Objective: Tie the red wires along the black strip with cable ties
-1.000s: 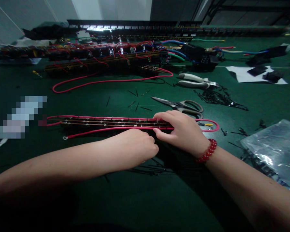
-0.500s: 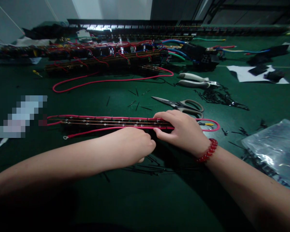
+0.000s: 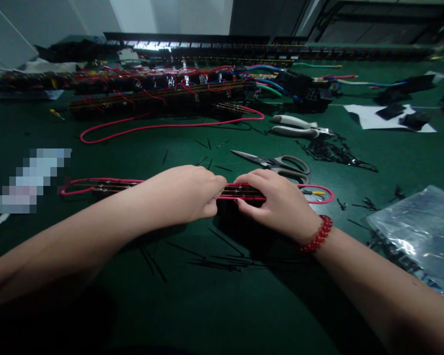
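Observation:
A long dark terminal strip [image 3: 107, 188] with brass rails and a pink wire along both sides lies across the green mat [image 3: 222, 305]. My left hand [image 3: 187, 193] rests curled on top of the strip near its middle, fingers closed over it. My right hand [image 3: 277, 202], with a red bead bracelet on the wrist, grips the strip's right part, fingers over the far edge and thumb at the near edge. The pink wire loops out past my right hand [image 3: 327, 195]. Thin black cable ties [image 3: 222, 259] lie on the mat just in front of both hands.
Scissors [image 3: 277, 161] lie just behind my right hand, and pliers with pale handles [image 3: 299, 126] further back. More wired strips [image 3: 159, 91] with a long pink wire fill the back. Black offcuts [image 3: 333, 150] lie right of the scissors. A clear plastic bag [image 3: 422, 231] sits at right.
My left hand has lifted from the mat in front of the strip and moved up onto it, beside my right hand. The right hand stays on the strip.

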The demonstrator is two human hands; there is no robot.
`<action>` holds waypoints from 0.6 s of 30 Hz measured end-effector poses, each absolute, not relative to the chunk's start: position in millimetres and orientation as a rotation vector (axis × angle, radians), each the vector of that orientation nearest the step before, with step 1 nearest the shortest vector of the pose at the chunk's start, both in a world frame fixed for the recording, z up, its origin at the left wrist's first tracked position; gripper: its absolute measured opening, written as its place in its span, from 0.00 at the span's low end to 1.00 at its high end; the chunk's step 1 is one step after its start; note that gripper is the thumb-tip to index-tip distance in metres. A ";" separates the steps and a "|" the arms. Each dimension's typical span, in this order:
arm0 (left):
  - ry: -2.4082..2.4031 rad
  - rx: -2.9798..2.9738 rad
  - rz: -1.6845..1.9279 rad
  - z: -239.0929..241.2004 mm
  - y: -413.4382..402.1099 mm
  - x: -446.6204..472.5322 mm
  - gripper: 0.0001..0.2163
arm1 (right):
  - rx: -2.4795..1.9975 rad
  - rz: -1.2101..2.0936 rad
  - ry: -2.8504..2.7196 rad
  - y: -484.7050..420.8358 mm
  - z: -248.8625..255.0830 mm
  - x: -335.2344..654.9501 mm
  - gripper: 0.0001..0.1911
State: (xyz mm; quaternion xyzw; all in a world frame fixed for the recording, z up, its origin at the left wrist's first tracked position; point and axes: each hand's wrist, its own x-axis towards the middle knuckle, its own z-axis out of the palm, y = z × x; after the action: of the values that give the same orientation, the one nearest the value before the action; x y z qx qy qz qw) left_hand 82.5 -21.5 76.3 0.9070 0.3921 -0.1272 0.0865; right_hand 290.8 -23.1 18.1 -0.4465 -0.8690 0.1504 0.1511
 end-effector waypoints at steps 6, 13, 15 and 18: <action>1.172 2.676 -0.353 74.8 -20.6 80.7 0.09 | -1.154 0.393 -2.471 -24.1 18.9 290.2 0.12; 1.191 2.669 -0.332 73.5 -20.5 80.1 0.08 | -0.918 0.482 -2.360 -28.9 20.5 287.4 0.08; 1.194 2.667 -0.341 73.9 -20.4 80.3 0.08 | -0.903 0.518 -2.347 -29.0 19.4 286.9 0.06; 1.196 2.663 -0.361 74.9 -20.3 81.0 0.08 | -0.903 0.551 -2.335 -27.9 17.6 286.5 0.05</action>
State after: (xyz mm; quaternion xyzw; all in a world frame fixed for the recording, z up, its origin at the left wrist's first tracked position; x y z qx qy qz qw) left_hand 81.0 -20.3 74.9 0.9008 0.4046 -0.1220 0.1000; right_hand 286.5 -27.9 17.6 -0.3376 -0.8732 0.2060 0.2849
